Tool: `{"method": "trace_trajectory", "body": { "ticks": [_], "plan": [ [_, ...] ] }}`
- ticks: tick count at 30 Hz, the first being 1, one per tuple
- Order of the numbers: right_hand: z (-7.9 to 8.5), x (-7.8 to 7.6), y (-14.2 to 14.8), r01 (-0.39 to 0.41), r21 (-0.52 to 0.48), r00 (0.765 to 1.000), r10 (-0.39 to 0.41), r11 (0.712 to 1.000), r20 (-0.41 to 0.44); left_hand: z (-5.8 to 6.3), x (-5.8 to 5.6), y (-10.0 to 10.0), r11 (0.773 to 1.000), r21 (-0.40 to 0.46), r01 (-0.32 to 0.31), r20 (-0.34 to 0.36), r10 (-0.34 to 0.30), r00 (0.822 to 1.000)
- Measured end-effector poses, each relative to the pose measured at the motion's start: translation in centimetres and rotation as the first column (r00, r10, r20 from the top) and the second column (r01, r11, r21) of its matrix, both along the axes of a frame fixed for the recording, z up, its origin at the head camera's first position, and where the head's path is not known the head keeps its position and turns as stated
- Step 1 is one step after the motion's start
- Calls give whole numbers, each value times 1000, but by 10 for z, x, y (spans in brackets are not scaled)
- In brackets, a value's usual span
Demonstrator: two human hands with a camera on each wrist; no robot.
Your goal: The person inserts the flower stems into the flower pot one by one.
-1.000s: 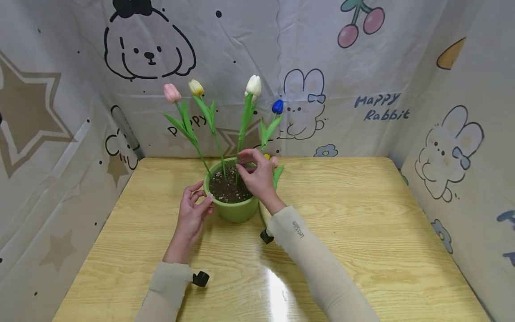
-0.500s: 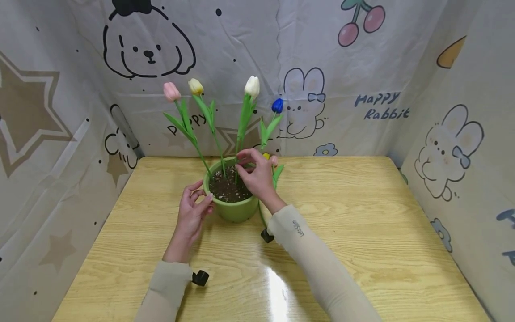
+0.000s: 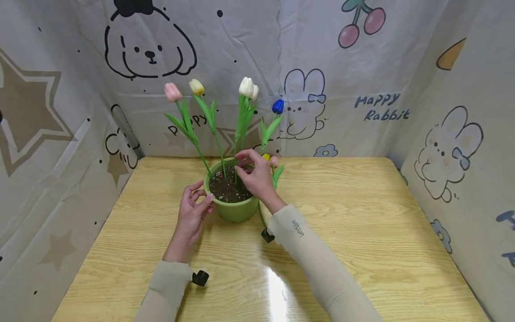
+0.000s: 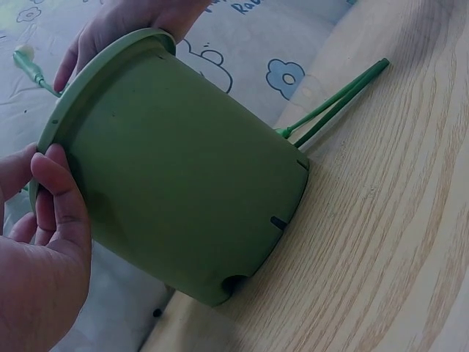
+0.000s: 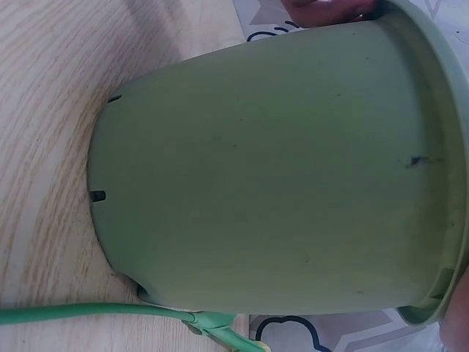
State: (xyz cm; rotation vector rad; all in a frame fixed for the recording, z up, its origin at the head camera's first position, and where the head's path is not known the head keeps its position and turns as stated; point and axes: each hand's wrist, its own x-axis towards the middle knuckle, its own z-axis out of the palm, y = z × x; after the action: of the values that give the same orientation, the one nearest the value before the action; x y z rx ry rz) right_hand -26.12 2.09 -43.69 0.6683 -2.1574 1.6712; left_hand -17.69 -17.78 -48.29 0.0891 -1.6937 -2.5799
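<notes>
A green flowerpot (image 3: 235, 211) with dark soil (image 3: 229, 190) stands on the table. My left hand (image 3: 193, 210) holds its rim on the near left, thumb and curled fingers at the edge, as the left wrist view also shows. Over the soil, my right hand (image 3: 257, 176) pinches the green stem of a white artificial tulip (image 3: 246, 87) between thumb and fingers. The lower stem meets the soil. Close behind it rises a second white tulip (image 3: 255, 92). A pink tulip (image 3: 172, 92) and a pale yellow tulip (image 3: 196, 87) stand in the pot's left side.
A blue tulip (image 3: 277, 107) shows behind the right hand. Loose tulips, with a yellow head (image 3: 266, 156) and a pink head (image 3: 274, 161), lie on the wooden table (image 3: 342, 223) right of the pot. Printed cloth (image 3: 225, 40) walls surround the table.
The white tulip in my right hand has swung left at its head, so the second white tulip behind it shows more. My left hand stays on the pot rim.
</notes>
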Motion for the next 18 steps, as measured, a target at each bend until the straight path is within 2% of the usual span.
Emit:
{"method": "trace_trajectory", "body": {
  "ticks": [18],
  "plan": [
    [0, 0, 1, -36, 14, 999, 37, 999, -13, -2, -1, -1, 1000, 15, -4, -12, 4, 1000]
  ]
}}
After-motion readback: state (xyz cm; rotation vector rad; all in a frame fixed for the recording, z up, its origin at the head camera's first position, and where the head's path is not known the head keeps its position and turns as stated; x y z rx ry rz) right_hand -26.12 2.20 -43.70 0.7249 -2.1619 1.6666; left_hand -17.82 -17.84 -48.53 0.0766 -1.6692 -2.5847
